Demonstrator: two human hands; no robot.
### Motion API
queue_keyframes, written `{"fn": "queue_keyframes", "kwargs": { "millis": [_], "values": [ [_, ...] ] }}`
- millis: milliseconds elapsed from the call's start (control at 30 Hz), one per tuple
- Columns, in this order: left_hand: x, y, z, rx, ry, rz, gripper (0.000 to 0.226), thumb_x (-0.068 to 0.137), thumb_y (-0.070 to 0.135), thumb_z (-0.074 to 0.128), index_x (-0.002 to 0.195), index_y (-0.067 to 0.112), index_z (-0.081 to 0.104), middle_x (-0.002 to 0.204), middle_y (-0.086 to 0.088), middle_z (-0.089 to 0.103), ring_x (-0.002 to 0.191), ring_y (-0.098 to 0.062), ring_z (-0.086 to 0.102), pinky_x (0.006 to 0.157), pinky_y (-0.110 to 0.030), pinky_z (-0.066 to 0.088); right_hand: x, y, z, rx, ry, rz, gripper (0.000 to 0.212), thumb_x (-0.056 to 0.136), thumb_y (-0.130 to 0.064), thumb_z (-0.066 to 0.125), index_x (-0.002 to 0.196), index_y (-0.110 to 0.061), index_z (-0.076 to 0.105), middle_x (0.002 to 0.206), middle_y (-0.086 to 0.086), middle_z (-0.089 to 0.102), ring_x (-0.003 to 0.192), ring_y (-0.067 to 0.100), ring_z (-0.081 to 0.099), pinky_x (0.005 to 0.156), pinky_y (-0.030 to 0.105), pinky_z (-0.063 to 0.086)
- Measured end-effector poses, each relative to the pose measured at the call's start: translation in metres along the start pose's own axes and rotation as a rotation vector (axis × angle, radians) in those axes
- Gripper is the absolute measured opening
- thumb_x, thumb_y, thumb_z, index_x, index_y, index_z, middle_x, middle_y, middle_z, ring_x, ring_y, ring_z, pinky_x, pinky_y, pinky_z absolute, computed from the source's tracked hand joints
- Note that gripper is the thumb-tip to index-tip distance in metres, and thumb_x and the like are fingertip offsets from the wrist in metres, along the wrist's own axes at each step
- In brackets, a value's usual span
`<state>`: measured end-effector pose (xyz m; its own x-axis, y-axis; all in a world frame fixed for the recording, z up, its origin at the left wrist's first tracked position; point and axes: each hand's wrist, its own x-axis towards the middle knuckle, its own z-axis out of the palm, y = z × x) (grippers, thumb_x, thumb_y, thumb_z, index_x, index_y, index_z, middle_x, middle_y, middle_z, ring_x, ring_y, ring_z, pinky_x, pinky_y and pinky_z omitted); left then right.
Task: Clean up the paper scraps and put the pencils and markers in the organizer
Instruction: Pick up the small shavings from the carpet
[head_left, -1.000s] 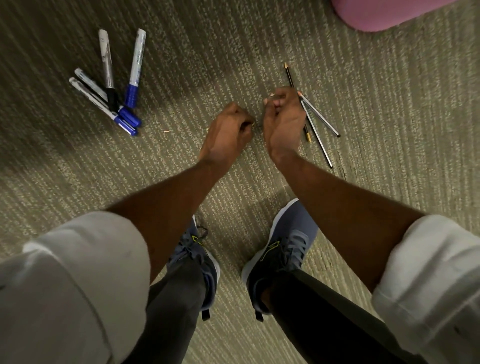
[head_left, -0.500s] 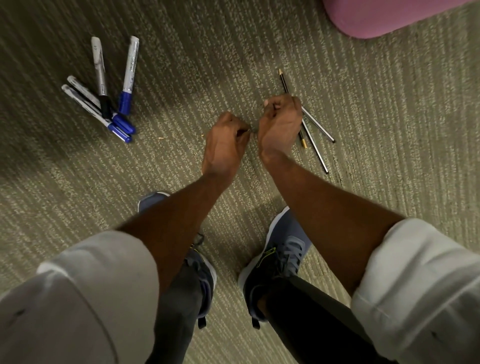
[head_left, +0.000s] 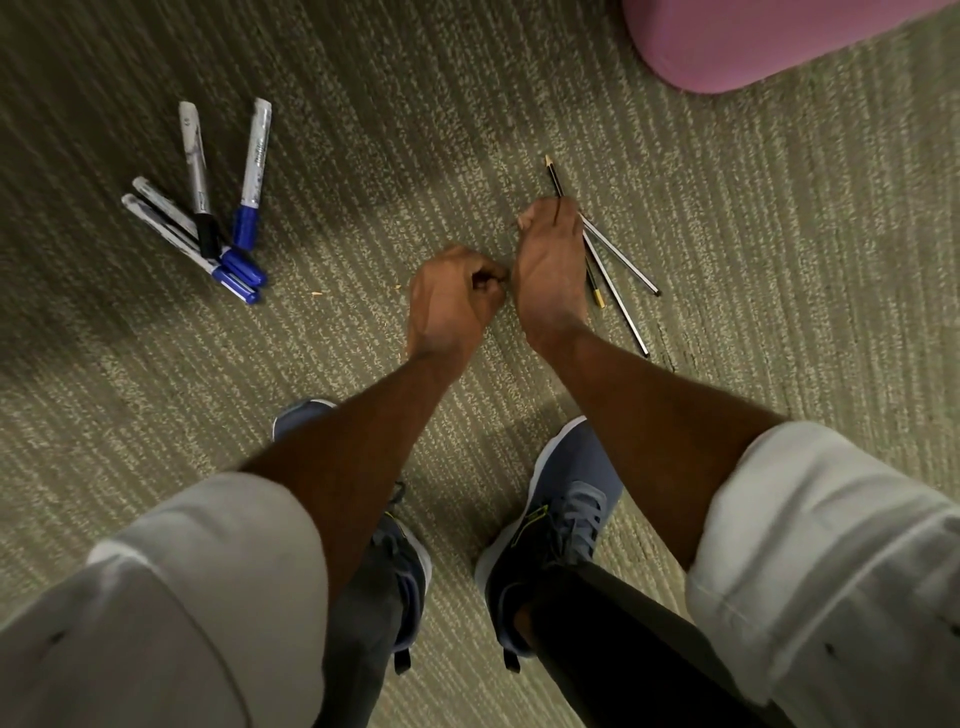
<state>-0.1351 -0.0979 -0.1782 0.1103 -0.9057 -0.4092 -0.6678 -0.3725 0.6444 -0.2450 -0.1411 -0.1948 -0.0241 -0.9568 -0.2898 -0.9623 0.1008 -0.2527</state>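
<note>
I see left hand (head_left: 457, 299) fisted, contents unclear, right hand (head_left: 550, 260) beside it apparently curled on the pencils (head_left: 621, 273) on the carpet (head_left: 389, 156), markers (head_left: 208, 223) well left; a partial pinch could drop a pencil.

Dark print on barrels of markers (head_left: 257, 156) — too blurred to read, maybe brand name. Nothing else legible.

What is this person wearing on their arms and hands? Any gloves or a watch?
No gloves: the left hand and right hand are bare, and no watch or bracelet shows at either wrist. The forearms are bare too. Each arm has a pale, off-white sleeve rolled into a thick cuff near the elbow, the left sleeve and the right sleeve. Both look like plain fabric.
</note>
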Motion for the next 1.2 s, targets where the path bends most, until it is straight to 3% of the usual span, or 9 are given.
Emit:
{"fn": "queue_keyframes", "kwargs": {
  "millis": [67,300,433,533,667,767,900,1033,1200],
  "values": [
    [0.001,0.002,0.000,0.007,-0.013,-0.009,0.017,0.084,0.014,0.078,0.100,0.016,0.078,0.100,0.002,0.075,0.078,-0.001,0.061,0.057,0.001,0.038,-0.002,-0.002,-0.004,-0.003,-0.012,0.017,0.037,0.096,0.007,0.045,0.132,-0.005,0.046,0.131,0.014,0.049,0.113,0.019,0.052,0.104,0.032,0.048],
    [-0.016,-0.010,-0.022,-0.094,-0.062,-0.134,0.014,0.085,0.009,0.076,0.098,0.012,0.077,0.098,0.001,0.076,0.080,-0.007,0.070,0.063,-0.006,0.053,-0.025,0.000,-0.026,0.076,-0.021,0.049,0.033,0.101,0.000,0.043,0.134,-0.001,0.045,0.134,0.015,0.049,0.118,0.021,0.051,0.107,0.029,0.046],
    [-0.042,-0.019,-0.050,-0.225,-0.054,-0.240,0.018,0.083,0.001,0.076,0.092,0.017,0.076,0.084,0.015,0.070,0.077,0.007,0.068,0.062,0.002,0.047,-0.043,0.000,-0.050,0.122,-0.023,0.086,0.030,0.102,-0.002,0.036,0.128,-0.003,0.050,0.125,0.012,0.053,0.109,0.020,0.053,0.098,0.032,0.048],
    [-0.052,0.000,-0.073,-0.216,-0.024,-0.257,0.016,0.080,0.003,0.078,0.092,0.014,0.078,0.077,0.018,0.067,0.064,0.019,0.063,0.060,0.003,0.046,-0.050,-0.003,-0.080,0.143,0.003,0.123,0.031,0.100,0.001,0.036,0.125,-0.005,0.053,0.113,0.003,0.052,0.094,0.012,0.047,0.083,0.020,0.038],
    [-0.048,0.055,-0.098,-0.246,-0.009,-0.249,0.015,0.081,0.004,0.076,0.095,0.011,0.078,0.088,-0.002,0.076,0.076,-0.007,0.068,0.072,-0.009,0.055,-0.047,-0.011,-0.142,0.341,0.075,0.101,0.025,0.098,0.003,0.039,0.111,0.001,0.060,0.103,0.010,0.054,0.092,0.020,0.049,0.080,0.023,0.039],
    [-0.038,0.116,-0.118,-0.299,0.004,-0.202,0.017,0.083,0.005,0.075,0.100,0.007,0.078,0.095,-0.008,0.077,0.084,-0.015,0.070,0.083,-0.026,0.061,-0.036,-0.017,-0.200,0.310,0.130,0.092,0.017,0.098,0.000,0.044,0.106,-0.002,0.059,0.095,0.006,0.051,0.081,0.016,0.043,0.065,0.019,0.021],
    [-0.017,0.207,-0.148,-0.314,0.011,-0.127,0.021,0.086,0.005,0.072,0.106,0.006,0.077,0.099,-0.010,0.077,0.085,-0.011,0.068,0.075,-0.013,0.053,-0.011,-0.019,-0.279,0.346,0.184,0.040,0.016,0.103,-0.006,0.047,0.105,0.004,0.059,0.099,0.017,0.059,0.084,0.017,0.044,0.072,0.030,0.033],
    [0.007,0.289,-0.175,-0.312,0.049,0.010,0.022,0.087,-0.001,0.069,0.108,-0.001,0.075,0.103,-0.014,0.076,0.090,-0.011,0.066,0.085,-0.018,0.054,0.018,-0.013,-0.347,0.357,0.232,0.065,0.025,0.108,-0.011,0.039,0.097,-0.002,0.059,0.097,0.020,0.064,0.086,0.028,0.059,0.076,0.038,0.041],
    [0.029,0.361,-0.198,-0.284,0.101,0.103,0.023,0.090,0.007,0.070,0.113,0.008,0.075,0.108,-0.004,0.077,0.093,-0.004,0.067,0.075,-0.003,0.051,0.056,0.004,-0.400,0.192,0.246,0.160,0.026,0.103,-0.006,0.044,0.118,-0.011,0.064,0.114,0.006,0.069,0.103,0.019,0.067,0.082,0.029,0.049]
  ]
}}
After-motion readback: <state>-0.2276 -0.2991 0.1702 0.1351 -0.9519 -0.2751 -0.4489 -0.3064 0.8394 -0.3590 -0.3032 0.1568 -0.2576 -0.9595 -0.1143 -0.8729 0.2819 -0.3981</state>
